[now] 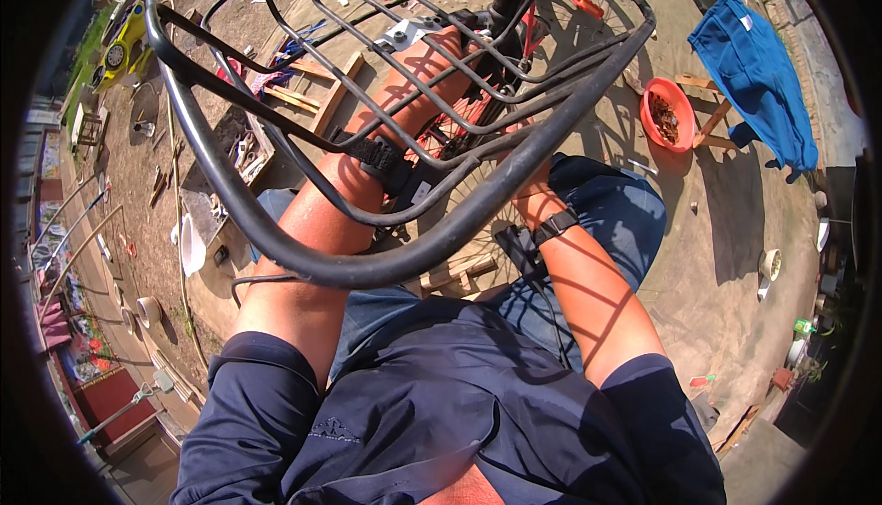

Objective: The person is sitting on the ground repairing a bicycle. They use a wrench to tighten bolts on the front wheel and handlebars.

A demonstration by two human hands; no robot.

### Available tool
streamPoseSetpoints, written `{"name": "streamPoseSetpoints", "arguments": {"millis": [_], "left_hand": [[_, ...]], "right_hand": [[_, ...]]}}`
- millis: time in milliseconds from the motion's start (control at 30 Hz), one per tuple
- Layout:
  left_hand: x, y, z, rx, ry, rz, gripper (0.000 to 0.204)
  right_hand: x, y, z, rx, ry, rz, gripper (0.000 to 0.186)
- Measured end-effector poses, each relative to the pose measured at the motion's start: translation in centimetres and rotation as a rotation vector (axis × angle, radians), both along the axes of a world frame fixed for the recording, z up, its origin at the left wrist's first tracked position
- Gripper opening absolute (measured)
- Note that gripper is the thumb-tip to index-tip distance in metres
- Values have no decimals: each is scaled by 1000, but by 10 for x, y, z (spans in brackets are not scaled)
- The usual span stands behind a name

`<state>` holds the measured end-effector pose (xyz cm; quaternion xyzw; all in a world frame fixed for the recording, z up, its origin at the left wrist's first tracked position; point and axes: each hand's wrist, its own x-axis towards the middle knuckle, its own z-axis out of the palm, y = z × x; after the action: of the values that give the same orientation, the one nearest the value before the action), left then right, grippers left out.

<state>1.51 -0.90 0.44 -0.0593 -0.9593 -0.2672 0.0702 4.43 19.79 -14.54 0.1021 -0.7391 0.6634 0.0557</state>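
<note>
A black tubular rack (pixel 579 91) of a bicycle spans the upper middle, above a spoked wheel and red frame parts. My left hand (pixel 436 73) reaches beneath its bars toward a silver bracket (pixel 401 34) and black fittings; its fingers are mostly hidden. My right hand (pixel 524 156) is lower and to the right, under the rack beside the wheel, its fingers hidden by the tubing. Each wrist has a black band. Whether either hand holds anything I cannot tell.
A red basin (pixel 668 114) of small brown pieces is at right, beside a wooden stand (pixel 712 124) and blue cloth (pixel 753 73). At left lie a tray of tools (pixel 248 151), wooden pieces (pixel 322 105), several poles and a yellow toy vehicle (pixel 124 41).
</note>
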Motion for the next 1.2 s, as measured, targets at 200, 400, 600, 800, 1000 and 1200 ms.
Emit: {"name": "streamPoseSetpoints", "arguments": {"millis": [200, 400, 600, 800, 1000, 1200], "left_hand": [[7, -3, 13, -6, 16, 13, 26], [24, 2, 24, 22, 33, 23, 26], [43, 1, 32, 54, 54, 42, 27], [71, -9, 21, 73, 454, -88, 26], [151, -1, 32, 418, 216, 234, 24], [180, 15, 23, 1178, 70, 74, 36]], "right_hand": [[0, 9, 42, 558, 313, 122, 33], [17, 28, 91, 556, 94, 112, 27], [41, 42, 118, 418, 140, 196, 27], [60, 36, 136, 375, 194, 319, 27], [83, -7, 170, 192, -175, 374, 19], [97, -51, 196, 192, 38, 522, 16]]}}
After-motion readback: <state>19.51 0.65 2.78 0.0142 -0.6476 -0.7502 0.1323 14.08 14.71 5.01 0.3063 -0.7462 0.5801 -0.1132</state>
